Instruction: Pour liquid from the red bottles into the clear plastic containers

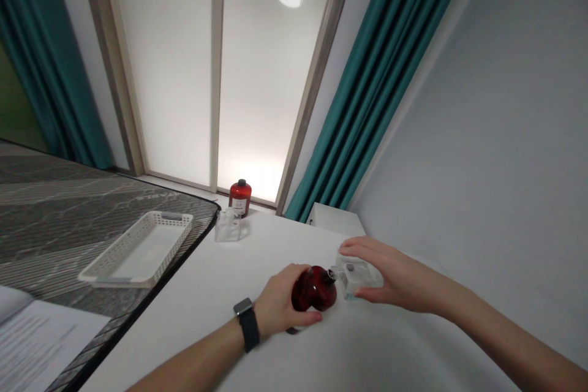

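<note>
My left hand (282, 300) is wrapped round a dark red bottle (316, 288), which is tilted with its neck toward the right. In my right hand (379, 269) is a clear square glass bottle (356, 278), its neck pointing left. The two necks meet, or nearly so, above the white table (257, 257); I cannot tell whether liquid passes between them. Below my left hand, a small dark object (292, 331) is mostly covered. Farther back stand a second red bottle (240, 196) with a black cap and a white label, and another clear glass bottle (227, 226) in front of it.
A white perforated basket (138, 251) lies on a dark grey patterned surface (46, 214) at left, near an open book or papers (46, 343). A white box-like cabinet (337, 217) stands behind the table by a green curtain (367, 86). The wall (496, 153) borders the right side.
</note>
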`<state>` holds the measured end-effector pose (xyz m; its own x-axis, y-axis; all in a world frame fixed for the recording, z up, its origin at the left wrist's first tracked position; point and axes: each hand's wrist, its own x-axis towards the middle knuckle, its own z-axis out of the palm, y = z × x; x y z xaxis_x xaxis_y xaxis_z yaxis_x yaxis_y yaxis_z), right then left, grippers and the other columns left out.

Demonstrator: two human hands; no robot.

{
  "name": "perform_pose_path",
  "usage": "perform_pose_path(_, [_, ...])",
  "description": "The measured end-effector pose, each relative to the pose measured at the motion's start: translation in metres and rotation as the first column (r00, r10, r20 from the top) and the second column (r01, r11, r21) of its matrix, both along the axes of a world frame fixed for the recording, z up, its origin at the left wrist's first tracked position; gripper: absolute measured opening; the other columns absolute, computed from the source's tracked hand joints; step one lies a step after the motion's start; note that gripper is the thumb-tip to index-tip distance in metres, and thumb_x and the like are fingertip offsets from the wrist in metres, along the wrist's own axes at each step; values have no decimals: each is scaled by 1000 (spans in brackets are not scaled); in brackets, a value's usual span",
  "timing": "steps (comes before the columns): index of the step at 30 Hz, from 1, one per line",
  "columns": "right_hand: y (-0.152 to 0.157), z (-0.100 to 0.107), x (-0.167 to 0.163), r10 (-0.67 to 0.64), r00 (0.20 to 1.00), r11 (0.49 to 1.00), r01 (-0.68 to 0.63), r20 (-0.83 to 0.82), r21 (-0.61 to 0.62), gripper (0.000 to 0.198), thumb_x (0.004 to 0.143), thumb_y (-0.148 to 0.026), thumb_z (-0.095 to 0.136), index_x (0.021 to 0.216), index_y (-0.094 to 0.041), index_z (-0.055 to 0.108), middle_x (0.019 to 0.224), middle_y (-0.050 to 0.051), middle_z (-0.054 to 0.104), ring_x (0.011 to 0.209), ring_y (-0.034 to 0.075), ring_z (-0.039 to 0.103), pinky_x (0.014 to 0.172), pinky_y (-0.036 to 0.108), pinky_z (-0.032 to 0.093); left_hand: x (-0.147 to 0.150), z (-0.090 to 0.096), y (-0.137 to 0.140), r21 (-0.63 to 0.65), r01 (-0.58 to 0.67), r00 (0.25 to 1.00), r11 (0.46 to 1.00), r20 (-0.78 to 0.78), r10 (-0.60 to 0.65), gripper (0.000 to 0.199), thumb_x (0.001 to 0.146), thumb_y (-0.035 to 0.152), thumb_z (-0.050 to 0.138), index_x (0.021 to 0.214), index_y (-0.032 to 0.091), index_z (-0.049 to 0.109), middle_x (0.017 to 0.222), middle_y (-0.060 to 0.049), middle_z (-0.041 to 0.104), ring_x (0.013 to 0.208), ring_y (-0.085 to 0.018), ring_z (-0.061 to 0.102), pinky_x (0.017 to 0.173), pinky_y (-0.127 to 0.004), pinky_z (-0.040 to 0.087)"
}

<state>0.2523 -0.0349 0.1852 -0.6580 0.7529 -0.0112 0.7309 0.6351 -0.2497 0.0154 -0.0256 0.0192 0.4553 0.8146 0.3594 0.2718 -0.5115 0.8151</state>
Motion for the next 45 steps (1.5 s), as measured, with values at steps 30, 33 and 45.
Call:
perform_pose_path(30, [-2, 5, -5, -11, 999, 1000, 12, 42, -6, 56, 78, -39, 72, 128, -19, 56, 134, 12, 57, 126, 28, 50, 109, 45, 40, 1, -4, 2, 9, 17, 998, 1000, 53, -18, 79, 59, 36, 88, 128, 23, 51, 120, -6, 63, 106, -27, 60, 95, -39, 47])
perform_pose_path(33, [-2, 5, -4, 1, 999, 1000, -1, 32, 6, 55, 78, -39, 72, 128, -20, 56, 134, 12, 57, 126, 28, 50, 109, 45, 40, 1, -4, 2, 21, 16, 999, 1000, 44, -17, 79, 59, 37, 88, 128, 23, 51, 120, -6, 63, 106, -27, 60, 95, -39, 47])
perform_pose_path(45, [-2, 5, -4, 9, 999, 1000, -9, 33, 8, 54, 79, -40, 73, 128, -22, 58, 134, 10, 57, 127, 28, 49, 109, 45, 40, 0, -4, 3, 37, 31, 998, 999, 47, -33, 80, 60, 34, 88, 129, 24, 50, 122, -6, 63, 107, -26, 60, 95, -38, 47])
